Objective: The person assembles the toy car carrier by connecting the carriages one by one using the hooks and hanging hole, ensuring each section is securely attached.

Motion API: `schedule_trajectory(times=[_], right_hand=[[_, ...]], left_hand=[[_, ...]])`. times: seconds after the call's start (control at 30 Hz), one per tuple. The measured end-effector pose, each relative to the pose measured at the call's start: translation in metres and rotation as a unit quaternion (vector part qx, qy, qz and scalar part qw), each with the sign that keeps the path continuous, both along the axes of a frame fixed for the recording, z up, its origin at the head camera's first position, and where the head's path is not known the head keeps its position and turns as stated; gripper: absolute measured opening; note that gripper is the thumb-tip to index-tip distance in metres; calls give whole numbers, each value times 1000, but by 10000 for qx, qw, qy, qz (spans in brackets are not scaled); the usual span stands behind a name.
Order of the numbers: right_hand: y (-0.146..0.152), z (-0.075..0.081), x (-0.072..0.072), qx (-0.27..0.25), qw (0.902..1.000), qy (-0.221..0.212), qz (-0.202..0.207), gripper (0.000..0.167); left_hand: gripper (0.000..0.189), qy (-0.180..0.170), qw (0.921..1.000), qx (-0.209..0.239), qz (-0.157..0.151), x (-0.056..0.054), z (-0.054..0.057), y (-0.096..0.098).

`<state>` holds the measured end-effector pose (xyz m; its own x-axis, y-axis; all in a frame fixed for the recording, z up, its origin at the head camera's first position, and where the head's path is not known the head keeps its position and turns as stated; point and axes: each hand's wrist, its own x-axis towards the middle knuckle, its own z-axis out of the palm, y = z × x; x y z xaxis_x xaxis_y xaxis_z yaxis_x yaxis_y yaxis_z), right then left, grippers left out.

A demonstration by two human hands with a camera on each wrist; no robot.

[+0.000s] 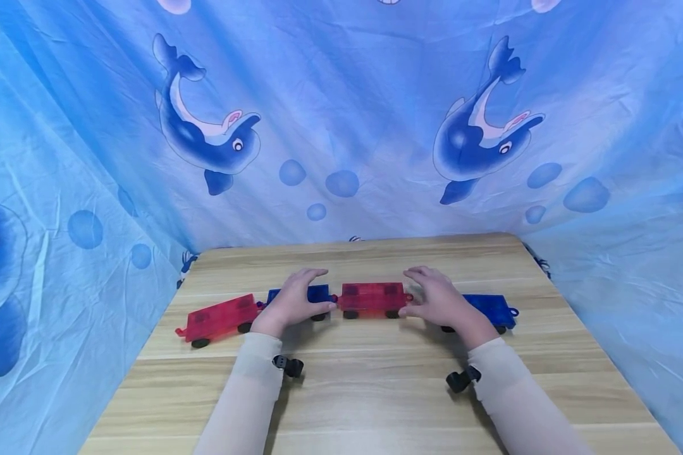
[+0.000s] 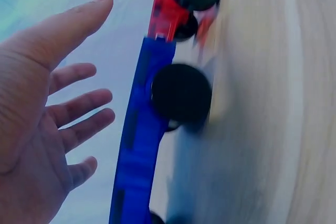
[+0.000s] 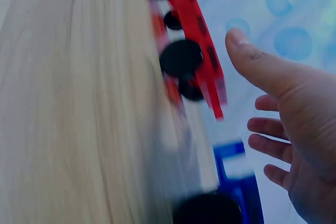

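Note:
Toy train wagons with black wheels form a row across the wooden table. My left hand [image 1: 291, 302] is spread over a blue wagon [image 1: 319, 294], partly hiding it; its fingers are loose and hold nothing. The right hand [image 1: 439, 301] hovers, fingers apart, between the middle red wagon [image 1: 372, 297] and another blue wagon [image 1: 487, 307], covering part of the latter. In the left wrist view, the blue wagon [image 2: 137, 145] meets the red one [image 2: 164, 9] end to end. The right wrist view shows a gap between the red wagon [image 3: 197, 24] and the blue wagon's loop [image 3: 231, 149].
A second red wagon [image 1: 221, 317] stands at the row's left end, angled toward the near left. Behind the wooden table [image 1: 353, 392] and along both sides hangs a blue curtain [image 1: 341, 114] printed with dolphins. A small black camera [image 1: 289, 365] sits on the left wrist, another [image 1: 463, 379] on the right.

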<state>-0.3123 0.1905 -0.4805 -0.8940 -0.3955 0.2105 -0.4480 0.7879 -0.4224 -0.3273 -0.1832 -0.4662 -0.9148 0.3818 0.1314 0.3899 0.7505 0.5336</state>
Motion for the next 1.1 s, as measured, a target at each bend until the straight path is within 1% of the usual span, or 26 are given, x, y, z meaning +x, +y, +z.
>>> schedule_trajectory(times=[0.13,0.23,0.47,0.6,0.67,0.77,0.87,1.0,1.1], right_hand=[[23,2,6,127,9999,-27,-107,101],[39,3,10,157,9994,-202,-250,102],[71,-3,22,137,9966,-548,-606,107],[86,-3,28,15,9964,-614,-592,105],[93,-3,30,45,9967,-605,-535,105],[101,-3,32,158,9966,-652,-486,108],[106,-3,34,265,9949,-809,-534,108],[107,-2,34,311,9923,-1024,-624,100],[105,-2,33,283,9915,-1083,-663,95]], left_hand=[[82,104,9998,35,-172,2,-2,11],[82,104,9995,74,-273,2,-3,19],[81,151,9991,-12,-391,5,-5,43],[81,219,9982,-143,-533,4,-2,59],[80,245,9978,-170,-590,3,-1,68],[79,249,9976,-181,-620,3,-1,79],[80,239,9974,-207,-653,2,-3,88],[82,225,9973,-254,-645,0,-7,97],[84,210,9974,-267,-629,0,-10,104]])
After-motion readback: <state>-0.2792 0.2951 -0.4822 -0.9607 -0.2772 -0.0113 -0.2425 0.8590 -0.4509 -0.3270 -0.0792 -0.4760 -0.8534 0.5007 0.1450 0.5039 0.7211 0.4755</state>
